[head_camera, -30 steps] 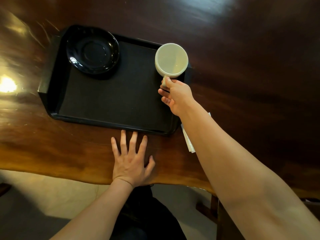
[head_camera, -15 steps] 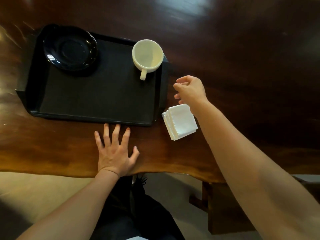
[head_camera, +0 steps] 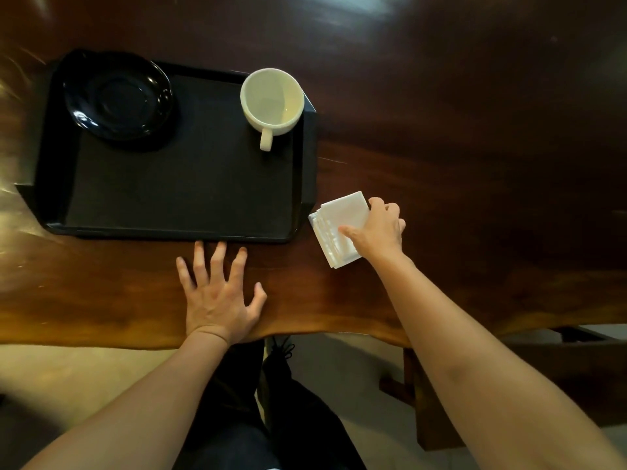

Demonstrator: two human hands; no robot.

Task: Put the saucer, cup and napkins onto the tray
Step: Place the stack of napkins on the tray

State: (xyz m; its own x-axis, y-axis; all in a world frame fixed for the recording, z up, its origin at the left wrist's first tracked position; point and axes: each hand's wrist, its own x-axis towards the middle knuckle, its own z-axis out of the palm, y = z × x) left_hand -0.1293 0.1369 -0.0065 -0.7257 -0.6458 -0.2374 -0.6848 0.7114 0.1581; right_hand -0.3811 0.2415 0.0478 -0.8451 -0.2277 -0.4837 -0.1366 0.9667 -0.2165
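Note:
A black tray (head_camera: 190, 198) lies on the dark wooden table. In its far left corner sits a black saucer (head_camera: 117, 96). A cream cup (head_camera: 271, 100) stands upright in the far right corner, its handle pointing toward me. A stack of white napkins (head_camera: 334, 220) lies on the table just right of the tray's near right corner. My right hand (head_camera: 378, 230) rests on the stack's right side, thumb on top and fingers curled at its far edge. My left hand (head_camera: 217, 295) lies flat on the table in front of the tray, fingers spread, holding nothing.
The table's wavy near edge (head_camera: 305, 334) runs just behind my left wrist. A wooden bench or table support (head_camera: 441, 401) stands below on the right. My dark-clothed legs (head_camera: 258, 418) are under the edge.
My right hand let go of the cup on the tray, drew back to the right and came down onto the napkin stack. The left hand stayed flat.

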